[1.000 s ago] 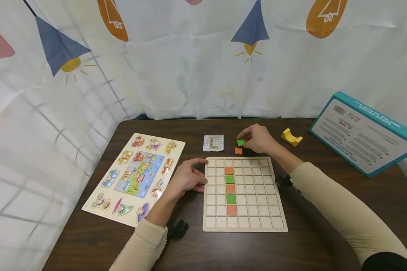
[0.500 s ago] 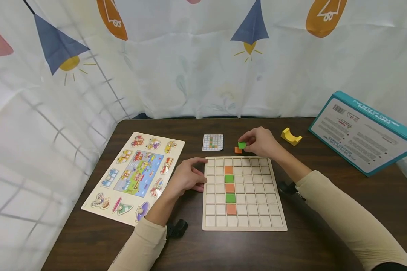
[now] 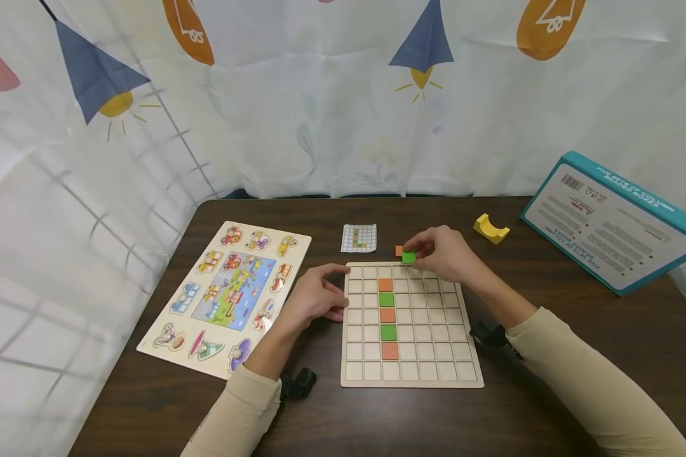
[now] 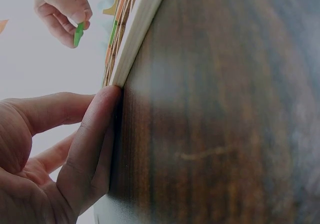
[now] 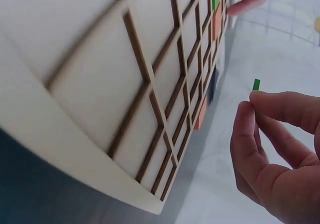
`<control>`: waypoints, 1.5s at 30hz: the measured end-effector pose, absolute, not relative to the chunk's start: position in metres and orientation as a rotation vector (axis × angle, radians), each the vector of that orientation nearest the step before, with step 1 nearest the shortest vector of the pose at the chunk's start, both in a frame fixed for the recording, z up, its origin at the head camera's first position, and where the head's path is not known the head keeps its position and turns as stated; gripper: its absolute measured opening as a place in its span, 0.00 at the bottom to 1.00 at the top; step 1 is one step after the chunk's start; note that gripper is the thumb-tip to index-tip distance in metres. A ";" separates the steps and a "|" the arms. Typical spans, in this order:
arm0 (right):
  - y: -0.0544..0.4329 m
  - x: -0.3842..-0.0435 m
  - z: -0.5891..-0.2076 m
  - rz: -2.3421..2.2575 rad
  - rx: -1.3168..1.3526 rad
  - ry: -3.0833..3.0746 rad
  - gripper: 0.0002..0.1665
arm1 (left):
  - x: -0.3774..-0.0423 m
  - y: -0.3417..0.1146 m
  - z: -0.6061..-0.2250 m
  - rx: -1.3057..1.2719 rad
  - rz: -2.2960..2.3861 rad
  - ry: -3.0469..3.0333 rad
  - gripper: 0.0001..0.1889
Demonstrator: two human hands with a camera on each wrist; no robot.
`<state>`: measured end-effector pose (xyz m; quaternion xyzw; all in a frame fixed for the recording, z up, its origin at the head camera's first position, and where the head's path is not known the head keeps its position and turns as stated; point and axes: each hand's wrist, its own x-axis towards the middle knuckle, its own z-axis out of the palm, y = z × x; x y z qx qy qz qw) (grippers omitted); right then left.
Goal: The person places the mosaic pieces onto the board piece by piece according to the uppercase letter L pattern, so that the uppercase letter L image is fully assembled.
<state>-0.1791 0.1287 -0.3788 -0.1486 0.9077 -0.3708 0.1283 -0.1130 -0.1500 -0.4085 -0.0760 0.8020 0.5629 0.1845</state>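
Observation:
A wooden grid board point(image 3: 423, 374) lies flat on the table, with a column of alternating orange and green square tiles point(image 3: 388, 332) in its cells. My right hand point(image 3: 443, 255) pinches a green square tile point(image 5: 256, 84) between thumb and fingers, above the board's far edge. Behind that tile a loose orange tile point(image 3: 398, 251) lies partly hidden. At the board's left side rests my left hand point(image 3: 314, 297); its fingertips point(image 4: 107, 96) touch the edge, fingers extended and grasping nothing.
A small card point(image 3: 359, 238) with a printed grid pattern lies beyond the board. To the left is a vehicle puzzle board point(image 3: 191, 330). A yellow arch-shaped block point(image 3: 490, 230) and a leaning teal-edged box point(image 3: 612, 216) stand at the right.
My right hand has carried the green tile toward me, from beside the loose orange tile to above the board's far edge. The left hand stays at the board's left side.

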 end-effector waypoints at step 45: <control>0.126 -0.099 -0.377 -1.061 -0.578 2.494 0.16 | -0.116 -0.150 -0.410 -0.227 1.564 2.260 0.35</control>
